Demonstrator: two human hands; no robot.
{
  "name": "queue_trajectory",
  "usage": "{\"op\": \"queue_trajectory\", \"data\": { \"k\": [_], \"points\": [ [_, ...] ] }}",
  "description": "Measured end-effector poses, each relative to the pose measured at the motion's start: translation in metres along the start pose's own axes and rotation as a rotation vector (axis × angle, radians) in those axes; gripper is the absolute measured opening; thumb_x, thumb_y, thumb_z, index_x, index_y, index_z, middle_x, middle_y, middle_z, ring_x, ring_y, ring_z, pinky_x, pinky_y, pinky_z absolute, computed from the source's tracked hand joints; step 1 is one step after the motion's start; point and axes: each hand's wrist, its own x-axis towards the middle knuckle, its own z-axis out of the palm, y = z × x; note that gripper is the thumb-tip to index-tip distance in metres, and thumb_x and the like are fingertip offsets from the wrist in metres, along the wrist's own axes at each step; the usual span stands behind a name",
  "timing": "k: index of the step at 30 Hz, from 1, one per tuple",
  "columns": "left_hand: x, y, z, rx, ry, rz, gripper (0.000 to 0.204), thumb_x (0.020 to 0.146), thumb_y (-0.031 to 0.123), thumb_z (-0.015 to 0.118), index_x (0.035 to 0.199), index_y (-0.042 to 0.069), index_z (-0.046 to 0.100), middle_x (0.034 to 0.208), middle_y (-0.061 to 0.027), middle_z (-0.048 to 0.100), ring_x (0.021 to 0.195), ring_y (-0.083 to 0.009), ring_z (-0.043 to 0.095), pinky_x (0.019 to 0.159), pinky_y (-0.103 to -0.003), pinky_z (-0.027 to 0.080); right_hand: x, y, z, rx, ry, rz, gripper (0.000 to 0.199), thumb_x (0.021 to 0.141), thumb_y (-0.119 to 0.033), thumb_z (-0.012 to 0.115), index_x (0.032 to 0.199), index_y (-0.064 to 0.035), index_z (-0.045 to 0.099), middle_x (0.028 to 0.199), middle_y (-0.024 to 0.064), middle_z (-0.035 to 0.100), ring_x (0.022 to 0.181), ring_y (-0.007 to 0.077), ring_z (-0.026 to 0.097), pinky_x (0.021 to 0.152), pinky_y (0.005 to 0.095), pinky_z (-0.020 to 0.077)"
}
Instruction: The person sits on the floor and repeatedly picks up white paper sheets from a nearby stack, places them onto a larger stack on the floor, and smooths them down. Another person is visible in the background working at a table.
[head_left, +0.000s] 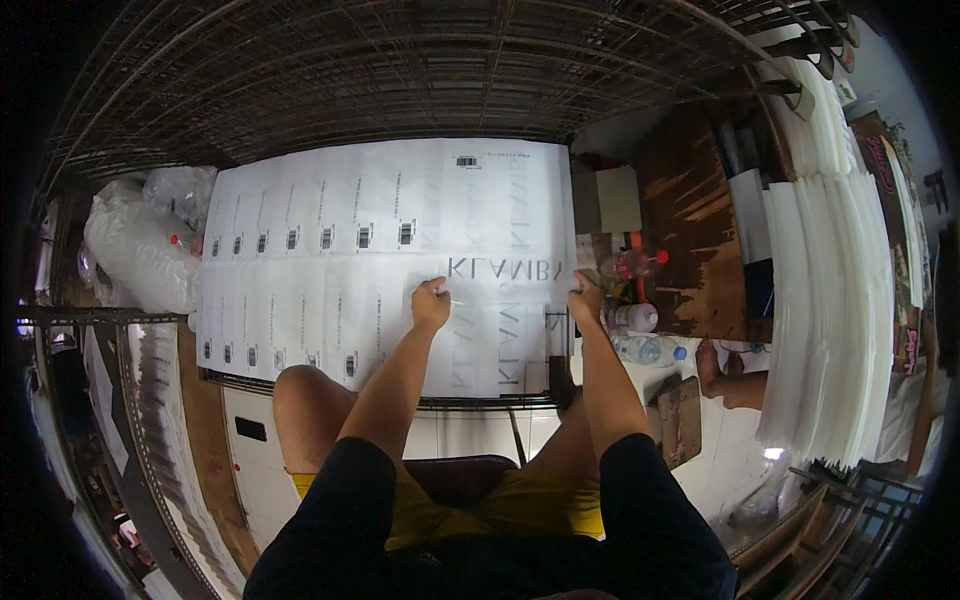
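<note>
Overlapping white printed sheets [300,285] cover a low table in front of me, with small barcodes and columns of fine print in two rows. Toward the right side lies a sheet [500,290] with large dark lettering. My left hand [430,304] pinches this sheet at its left, fingers curled together. At its right edge, by the table's right side, my right hand [586,300] has thumb and fingers closed on it too. Both forearms reach forward over my bare knees.
Dark wire racks [400,80] arch across the far side. Filled clear plastic bags [145,250] sit at left. At right are plastic bottles [650,350], a worn wooden board [690,220], a tall white stack [830,320] and another person's foot [712,372]. A phone [250,429] lies on the tiles.
</note>
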Motion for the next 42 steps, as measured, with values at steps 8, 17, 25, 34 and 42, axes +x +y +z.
{"op": "queue_trajectory", "data": {
  "k": [8, 17, 25, 34, 42],
  "points": [
    [0.003, 0.01, -0.001, -0.002, -0.036, -0.045, 0.035, 0.073, 0.011, 0.063, 0.107, 0.01, 0.069, 0.098, -0.0165, 0.065, 0.086, -0.0301, 0.064, 0.079, -0.038, 0.051, 0.002, 0.005, 0.001, -0.095, 0.065, 0.012, 0.053, 0.07, 0.003, 0.05, 0.122, -0.0038, 0.06, 0.115, 0.0206, 0.063, 0.102, 0.0269, 0.061, 0.09, 0.0323, 0.0448],
    [-0.001, 0.006, 0.005, 0.011, -0.047, -0.052, 0.035, 0.073, 0.013, 0.064, 0.107, 0.011, 0.068, 0.099, -0.0157, 0.065, 0.088, -0.0306, 0.064, 0.081, -0.039, 0.051, -0.01, -0.007, -0.007, -0.092, 0.106, 0.006, 0.045, 0.072, -0.004, 0.058, 0.117, -0.0045, 0.061, 0.113, 0.0189, 0.063, 0.109, 0.0331, 0.058, 0.095, 0.0368, 0.0435],
    [-0.033, 0.03, -0.031, 0.127, 0.017, -0.027, 0.044, 0.073, 0.022, 0.071, 0.114, 0.012, 0.061, 0.112, -0.016, 0.061, 0.097, -0.0293, 0.062, 0.081, -0.04, 0.052, -0.035, -0.042, -0.01, -0.138, 0.214, 0.089, 0.039, 0.074, -0.01, 0.067, 0.113, -0.0078, 0.063, 0.102, 0.0149, 0.065, 0.096, 0.028, 0.062, 0.084, 0.0362, 0.048],
    [-0.094, 0.147, -0.154, -0.227, -0.583, 0.234, 0.057, 0.078, 0.028, 0.075, 0.126, 0.009, 0.051, 0.115, -0.0117, 0.059, 0.105, -0.023, 0.056, 0.083, -0.036, 0.048, -0.12, -0.096, -0.055, 0.229, 0.001, -0.253, 0.026, 0.086, -0.006, 0.064, 0.111, -0.0023, 0.061, 0.089, -0.0005, 0.063, 0.081, 0.0085, 0.055, 0.076, 0.0241, 0.0455],
    [-0.215, 0.133, -0.224, -0.411, -1.006, 0.327, 0.064, 0.079, 0.027, 0.074, 0.133, 0.006, 0.046, 0.12, -0.0118, 0.058, 0.112, -0.0213, 0.054, 0.091, -0.035, 0.044, -0.255, -0.09, -0.095, 0.477, 0.05, -0.263, 0.024, 0.087, -0.01, 0.066, 0.109, -0.0016, 0.062, 0.088, -0.0013, 0.063, 0.082, 0.0063, 0.056, 0.074, 0.0214, 0.044]
  ]
}}
